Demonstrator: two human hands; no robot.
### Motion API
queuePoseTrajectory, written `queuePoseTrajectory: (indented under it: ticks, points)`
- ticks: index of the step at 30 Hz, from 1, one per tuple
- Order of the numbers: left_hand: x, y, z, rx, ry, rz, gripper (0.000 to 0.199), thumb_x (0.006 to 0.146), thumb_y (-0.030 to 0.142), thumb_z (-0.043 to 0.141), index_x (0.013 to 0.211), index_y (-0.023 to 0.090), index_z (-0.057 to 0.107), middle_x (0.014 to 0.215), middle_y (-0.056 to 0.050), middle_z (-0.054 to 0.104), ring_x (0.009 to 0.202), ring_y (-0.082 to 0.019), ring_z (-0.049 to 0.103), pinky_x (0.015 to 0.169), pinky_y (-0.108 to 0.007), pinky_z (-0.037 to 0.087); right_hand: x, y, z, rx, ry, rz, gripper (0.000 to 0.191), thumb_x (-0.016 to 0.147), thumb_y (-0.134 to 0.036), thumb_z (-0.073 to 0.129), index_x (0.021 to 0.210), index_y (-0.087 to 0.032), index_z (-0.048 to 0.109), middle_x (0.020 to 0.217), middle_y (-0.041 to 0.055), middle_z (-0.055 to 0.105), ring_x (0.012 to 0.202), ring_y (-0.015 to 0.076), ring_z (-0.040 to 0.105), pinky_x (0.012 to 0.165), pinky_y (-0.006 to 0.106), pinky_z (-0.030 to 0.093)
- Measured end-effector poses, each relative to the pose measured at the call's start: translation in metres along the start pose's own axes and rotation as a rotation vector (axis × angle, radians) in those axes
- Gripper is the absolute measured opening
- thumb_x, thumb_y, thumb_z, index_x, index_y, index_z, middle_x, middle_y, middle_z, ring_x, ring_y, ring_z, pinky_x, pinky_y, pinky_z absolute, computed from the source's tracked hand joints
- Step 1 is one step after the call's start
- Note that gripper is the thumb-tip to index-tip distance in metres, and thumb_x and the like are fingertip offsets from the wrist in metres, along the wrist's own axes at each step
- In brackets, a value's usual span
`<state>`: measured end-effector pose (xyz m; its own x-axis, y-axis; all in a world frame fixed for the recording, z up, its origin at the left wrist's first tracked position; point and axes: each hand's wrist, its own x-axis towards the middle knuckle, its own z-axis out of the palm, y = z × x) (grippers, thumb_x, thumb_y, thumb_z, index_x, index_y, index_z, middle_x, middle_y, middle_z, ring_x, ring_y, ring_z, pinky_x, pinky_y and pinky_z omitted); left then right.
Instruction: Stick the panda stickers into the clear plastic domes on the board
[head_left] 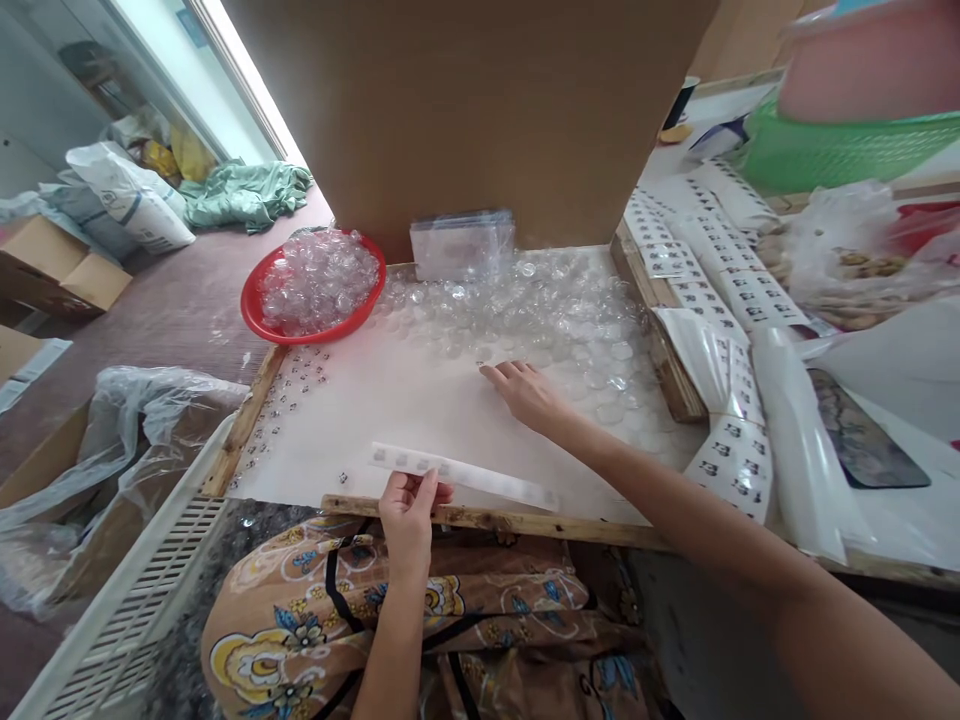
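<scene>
My left hand [409, 510] pinches a narrow white strip of stickers [487, 483] between thumb and fingers, over the table's front edge. Faint printed figures show along the strip's left part. My right hand [529, 395] reaches over the white tabletop [360, 400], fingers bent together. At its fingertips sits a tiny dark-printed piece that looks like a small sticker [481, 364]. Just beyond that hand spreads a layer of clear round plastic pieces [525, 305]. Several small dark-printed figures [281, 400] lie along the table's left side.
A red basin [315, 338] heaped with clear plastic pieces stands at the back left. Behind the clear pieces rises a large cardboard panel [480, 120], a clear box [463, 245] before it. Sticker sheets [731, 440] and a phone [862, 430] lie right, beyond a wooden rail [664, 350].
</scene>
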<state>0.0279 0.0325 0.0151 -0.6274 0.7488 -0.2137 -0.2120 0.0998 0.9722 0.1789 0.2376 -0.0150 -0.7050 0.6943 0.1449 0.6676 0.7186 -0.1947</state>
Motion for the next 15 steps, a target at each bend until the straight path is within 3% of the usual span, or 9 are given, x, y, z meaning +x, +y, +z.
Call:
queuePoseTrajectory:
  ticks: [5,9,12,15]
  points:
    - [0.0,0.0,0.0,0.011,0.001,0.006,0.031,0.071,0.04,0.079,0.079,0.014,0.065,0.063,-0.002,0.069,0.057,-0.017,0.07,0.056,-0.026,0.057,0.0,-0.003,0.007,-0.041,-0.017,-0.037,0.046,0.09,-0.002,0.037,0.132,-0.014,0.051,0.105,0.0152,0.063,0.093,0.0251,0.055,0.083,0.036,0.04]
    - [0.0,0.0,-0.001,0.022,0.001,0.011,0.029,0.073,0.039,0.078,0.08,0.014,0.066,0.063,-0.001,0.069,0.056,-0.016,0.069,0.058,-0.026,0.057,-0.007,-0.003,0.007,0.046,0.051,-0.077,0.044,0.093,-0.006,0.036,0.135,-0.015,0.048,0.113,0.0153,0.061,0.1,0.0256,0.054,0.085,0.036,0.042]
    - [0.0,-0.001,-0.002,0.031,-0.013,0.018,0.027,0.074,0.038,0.078,0.082,0.014,0.066,0.064,-0.001,0.069,0.055,-0.014,0.067,0.058,-0.025,0.057,-0.014,-0.001,0.003,0.109,0.086,-0.046,0.043,0.095,-0.012,0.041,0.138,-0.014,0.043,0.118,0.0167,0.061,0.106,0.0281,0.054,0.087,0.039,0.044]
    - [0.0,-0.001,-0.002,0.041,-0.016,0.025,0.027,0.075,0.038,0.077,0.082,0.014,0.066,0.065,-0.002,0.07,0.055,-0.014,0.067,0.058,-0.024,0.056,-0.018,-0.001,0.002,0.138,0.034,-0.004,0.046,0.094,-0.01,0.042,0.14,-0.013,0.042,0.114,0.0169,0.062,0.104,0.0292,0.056,0.086,0.04,0.046]
